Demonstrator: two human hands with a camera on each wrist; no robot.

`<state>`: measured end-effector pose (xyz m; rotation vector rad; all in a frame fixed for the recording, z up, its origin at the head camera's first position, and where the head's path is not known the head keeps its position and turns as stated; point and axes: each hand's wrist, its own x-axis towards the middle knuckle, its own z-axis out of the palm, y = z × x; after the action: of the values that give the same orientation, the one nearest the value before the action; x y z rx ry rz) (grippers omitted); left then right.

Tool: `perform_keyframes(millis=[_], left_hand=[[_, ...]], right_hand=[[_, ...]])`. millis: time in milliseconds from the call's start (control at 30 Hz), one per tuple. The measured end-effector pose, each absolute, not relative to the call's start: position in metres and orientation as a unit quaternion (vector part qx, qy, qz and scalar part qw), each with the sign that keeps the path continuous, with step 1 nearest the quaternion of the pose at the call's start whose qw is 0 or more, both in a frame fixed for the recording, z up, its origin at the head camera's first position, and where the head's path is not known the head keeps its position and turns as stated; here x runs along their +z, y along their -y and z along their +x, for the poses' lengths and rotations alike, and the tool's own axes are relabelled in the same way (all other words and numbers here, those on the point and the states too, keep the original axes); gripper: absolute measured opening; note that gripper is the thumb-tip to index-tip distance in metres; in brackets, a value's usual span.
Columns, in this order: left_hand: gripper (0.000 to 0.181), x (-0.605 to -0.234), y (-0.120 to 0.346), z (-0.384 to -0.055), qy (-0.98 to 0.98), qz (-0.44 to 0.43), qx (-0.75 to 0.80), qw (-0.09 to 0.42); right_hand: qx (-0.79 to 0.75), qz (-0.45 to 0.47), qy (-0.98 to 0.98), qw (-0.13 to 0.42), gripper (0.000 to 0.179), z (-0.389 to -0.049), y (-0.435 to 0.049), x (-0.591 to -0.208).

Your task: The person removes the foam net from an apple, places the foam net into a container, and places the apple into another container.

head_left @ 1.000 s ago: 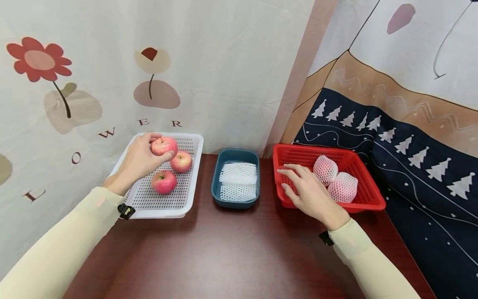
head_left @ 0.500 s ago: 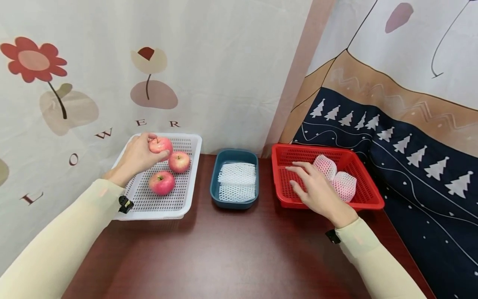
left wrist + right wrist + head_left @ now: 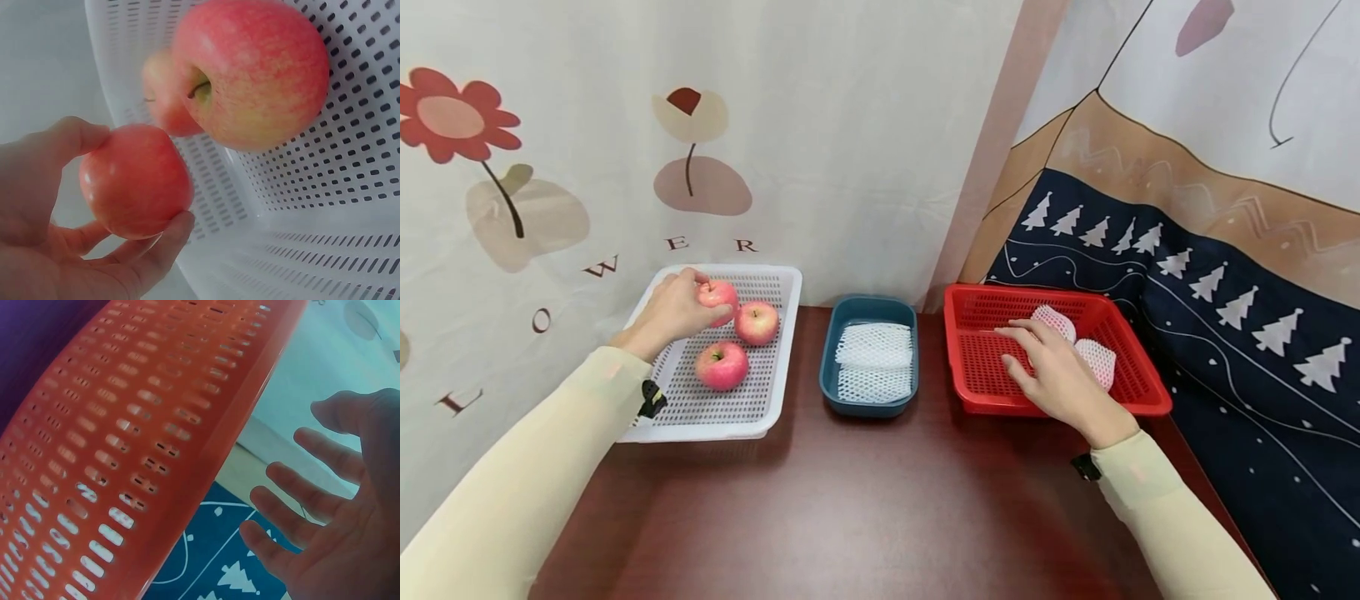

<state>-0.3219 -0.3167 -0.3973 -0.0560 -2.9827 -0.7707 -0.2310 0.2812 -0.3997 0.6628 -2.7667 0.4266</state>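
My left hand (image 3: pixel 673 310) grips an apple (image 3: pixel 136 181) between thumb and fingers at the back left of the white perforated basket (image 3: pixel 778 367). Two more apples lie in that basket: one apple (image 3: pixel 757 322) right beside the held one, another apple (image 3: pixel 722 366) nearer the front. Over the red basket (image 3: pixel 973 398) hovers my right hand (image 3: pixel 1058 375), fingers spread and holding nothing. Behind it, partly covered by the hand, two apples in white foam nets sit in the red basket: a netted apple (image 3: pixel 1055 322) and another netted apple (image 3: pixel 1098 363).
Between the baskets stands a blue tray (image 3: pixel 868 409) with white foam nets (image 3: pixel 875 358) stacked in it. All three containers rest on a dark reddish-brown table (image 3: pixel 857 500). A printed curtain (image 3: pixel 850 150) hangs close behind, and dark tree-patterned cloth (image 3: pixel 1225 400) borders the right side.
My right hand has drawn back to the right over the red basket. The left hand keeps its grip on the apple, with little movement. The head view has shifted slightly.
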Motion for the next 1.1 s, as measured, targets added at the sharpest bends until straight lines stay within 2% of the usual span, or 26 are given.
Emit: perform_keyframes(millis=[267,367,533,800,1100], left_hand=[[0.084,-0.400,0.321,-0.328,0.971,0.000,-0.237,-0.041],[0.084,-0.402,0.321,-0.329,0.971,0.001,-0.232,-0.050],[0.074,-0.407,0.323,-0.333,0.976,0.000,-0.211,-0.053],[0.067,-0.408,0.320,-0.333,0.971,0.016,-0.208,-0.112],[0.058,-0.412,0.321,-0.335,0.975,0.014,-0.193,-0.106]], right_hand=[[0.146,0.217,0.957,0.126,0.050,-0.234,-0.289,-0.400],[0.146,0.217,0.956,0.132,0.048,-0.235,-0.292,-0.400],[0.147,0.215,0.955,0.140,0.047,-0.237,-0.295,-0.400],[0.143,0.195,0.959,0.146,0.045,-0.238,-0.303,-0.396],[0.148,0.161,0.969,0.110,0.048,-0.235,-0.312,-0.392]])
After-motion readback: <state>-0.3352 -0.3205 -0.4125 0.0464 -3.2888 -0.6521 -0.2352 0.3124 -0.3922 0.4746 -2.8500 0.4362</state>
